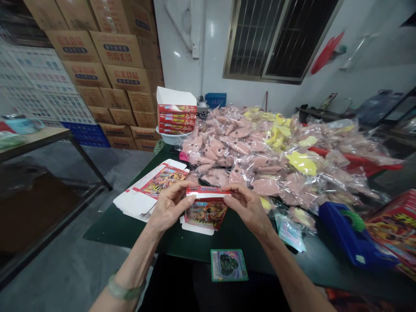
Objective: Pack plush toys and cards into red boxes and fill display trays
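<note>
Risk noted: red carton point(206, 213), pinched along its upper edge by left hand point(168, 205) and right hand point(250, 209), could crease under uneven pressure on its white flap point(209, 195).

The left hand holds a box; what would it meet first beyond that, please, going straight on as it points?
Probably the bagged pink shapes beyond the box, though depth is unclear.

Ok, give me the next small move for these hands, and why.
I'd probably fold the white strip inward: the left hand and right hand pinch its two ends along the top of the red box, and it lies exposed.
</note>
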Demonstrator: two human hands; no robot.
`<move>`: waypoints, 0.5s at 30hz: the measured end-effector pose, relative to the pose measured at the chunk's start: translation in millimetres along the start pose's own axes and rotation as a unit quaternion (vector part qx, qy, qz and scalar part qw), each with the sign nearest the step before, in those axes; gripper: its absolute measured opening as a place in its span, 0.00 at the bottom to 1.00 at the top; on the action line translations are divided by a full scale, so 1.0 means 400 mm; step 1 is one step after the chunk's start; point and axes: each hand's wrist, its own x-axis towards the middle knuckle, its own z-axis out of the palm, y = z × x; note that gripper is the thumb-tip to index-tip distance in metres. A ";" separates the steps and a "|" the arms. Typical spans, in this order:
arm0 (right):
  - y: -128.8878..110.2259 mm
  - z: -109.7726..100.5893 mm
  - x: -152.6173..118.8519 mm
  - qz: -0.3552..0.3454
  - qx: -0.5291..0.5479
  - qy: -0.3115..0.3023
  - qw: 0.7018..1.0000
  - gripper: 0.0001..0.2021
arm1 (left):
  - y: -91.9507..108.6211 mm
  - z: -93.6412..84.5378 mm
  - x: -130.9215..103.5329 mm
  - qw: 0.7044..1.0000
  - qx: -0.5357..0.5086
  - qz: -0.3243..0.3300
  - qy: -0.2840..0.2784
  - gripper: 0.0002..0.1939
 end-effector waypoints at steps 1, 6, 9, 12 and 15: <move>-0.002 0.003 -0.001 -0.003 -0.001 0.005 1.000 0.09 | -0.001 0.000 0.000 1.000 0.005 0.007 0.007 0.11; -0.002 0.029 -0.018 -0.044 -0.047 0.073 0.995 0.05 | -0.008 0.011 -0.003 0.998 0.018 0.054 0.024 0.06; 0.000 0.040 -0.026 -0.089 -0.112 0.111 0.983 0.04 | 0.008 0.018 0.003 0.997 0.024 0.071 0.019 0.05; 0.006 0.049 -0.028 -0.157 -0.160 0.141 0.964 0.05 | 0.026 0.020 0.008 0.989 0.093 0.114 0.017 0.04; 0.020 0.061 -0.026 -0.225 -0.181 0.164 0.943 0.08 | 0.023 0.016 -0.004 0.966 0.185 0.181 0.026 0.07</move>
